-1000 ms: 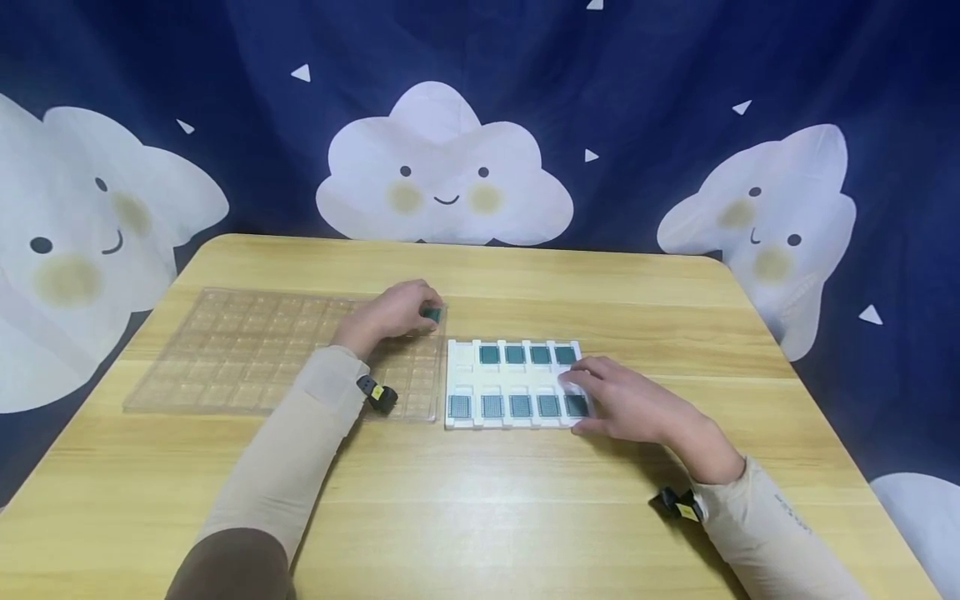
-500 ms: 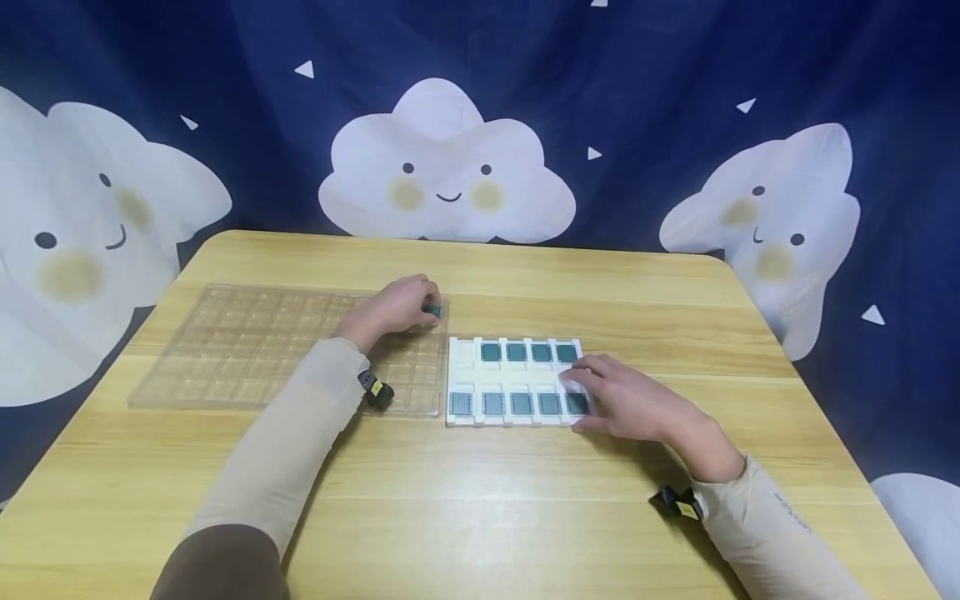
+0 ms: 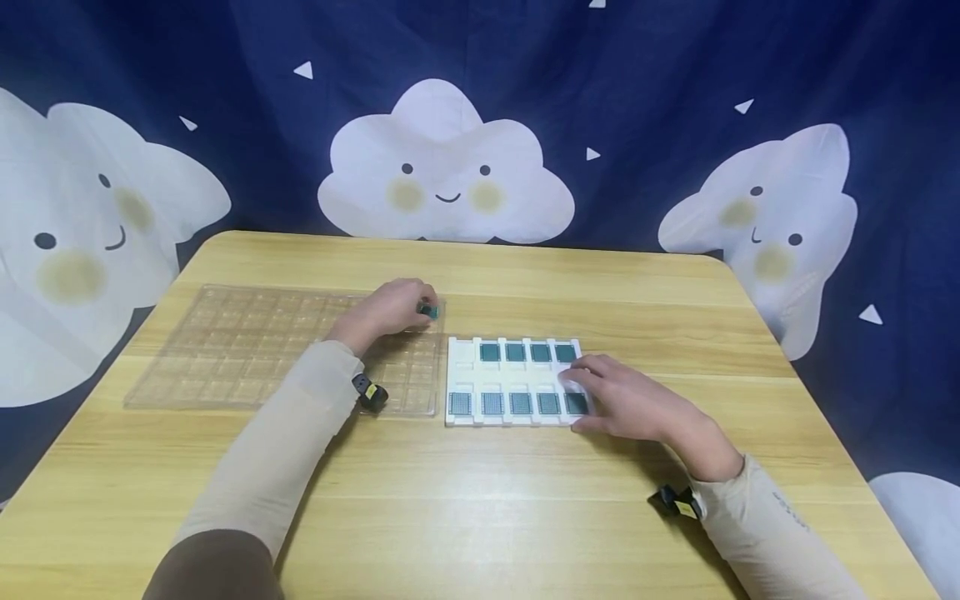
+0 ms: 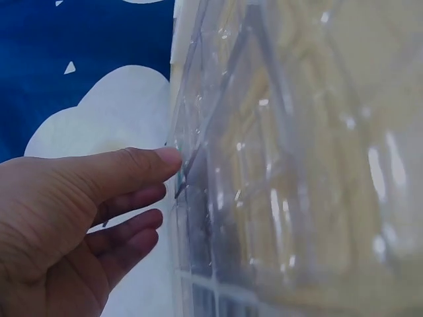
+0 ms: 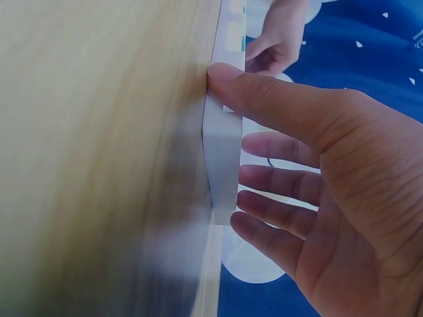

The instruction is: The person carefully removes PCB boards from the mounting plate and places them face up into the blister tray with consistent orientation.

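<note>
My left hand point(image 3: 386, 310) pinches a small square green chip point(image 3: 428, 311) above the far right corner of a clear plastic tray point(image 3: 247, 346). In the left wrist view, the thumb tip point(image 4: 169, 157) hides most of the chip; only a green sliver shows. To the right lies a white tray point(image 3: 510, 377) with two rows of pockets. Several green chips point(image 3: 521, 404) fill its near row; several more point(image 3: 515, 352) sit in the far row, whose leftmost pocket holds none. My right hand point(image 3: 633, 402) holds the white tray's right end, thumb at the near corner.
Both trays lie side by side on a wooden table point(image 3: 480, 508). Behind the table hangs a dark blue cloth point(image 3: 622, 67) with white clouds. Each sleeve carries a small black wrist camera point(image 3: 370, 393).
My left hand has shifted slightly left with the chip, which shows at a different tilt between the fingertips. The right hand and the white tray stay in place.
</note>
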`<state>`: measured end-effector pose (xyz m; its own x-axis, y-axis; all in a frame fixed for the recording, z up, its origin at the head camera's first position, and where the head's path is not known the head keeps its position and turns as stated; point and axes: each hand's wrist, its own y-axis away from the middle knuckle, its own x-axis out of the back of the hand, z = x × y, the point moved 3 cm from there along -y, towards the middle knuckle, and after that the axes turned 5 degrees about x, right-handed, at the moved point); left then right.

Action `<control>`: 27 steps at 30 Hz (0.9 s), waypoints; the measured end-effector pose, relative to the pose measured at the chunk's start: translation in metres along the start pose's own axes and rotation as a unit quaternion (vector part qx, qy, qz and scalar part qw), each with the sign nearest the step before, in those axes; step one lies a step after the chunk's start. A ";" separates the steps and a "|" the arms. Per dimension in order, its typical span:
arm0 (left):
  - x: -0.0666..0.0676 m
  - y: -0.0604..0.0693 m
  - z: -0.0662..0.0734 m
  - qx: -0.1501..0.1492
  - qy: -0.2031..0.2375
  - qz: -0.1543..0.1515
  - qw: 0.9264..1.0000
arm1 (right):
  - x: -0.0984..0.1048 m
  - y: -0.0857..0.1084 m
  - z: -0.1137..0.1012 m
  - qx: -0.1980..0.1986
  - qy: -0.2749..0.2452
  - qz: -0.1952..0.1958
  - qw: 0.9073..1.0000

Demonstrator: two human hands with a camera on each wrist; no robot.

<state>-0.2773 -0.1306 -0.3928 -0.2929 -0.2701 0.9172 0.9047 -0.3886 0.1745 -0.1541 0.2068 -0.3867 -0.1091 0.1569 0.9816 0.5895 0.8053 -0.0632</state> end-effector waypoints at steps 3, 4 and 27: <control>0.003 0.007 -0.001 0.003 -0.004 0.006 1.000 | -0.001 0.000 0.000 0.000 0.000 -0.002 1.000; 0.003 0.009 -0.001 0.003 -0.003 0.007 1.000 | -0.001 0.000 0.000 0.000 0.000 -0.002 1.000; -0.001 0.032 0.032 -0.057 0.072 0.023 0.996 | -0.001 0.000 0.001 -0.005 -0.005 -0.012 1.000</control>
<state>-0.2385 -0.1152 -0.3764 -0.3007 -0.4100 0.8611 0.8796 -0.4682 0.0843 -0.1547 0.2073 -0.3877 -0.1307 0.1431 0.9810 0.5951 0.8027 -0.0378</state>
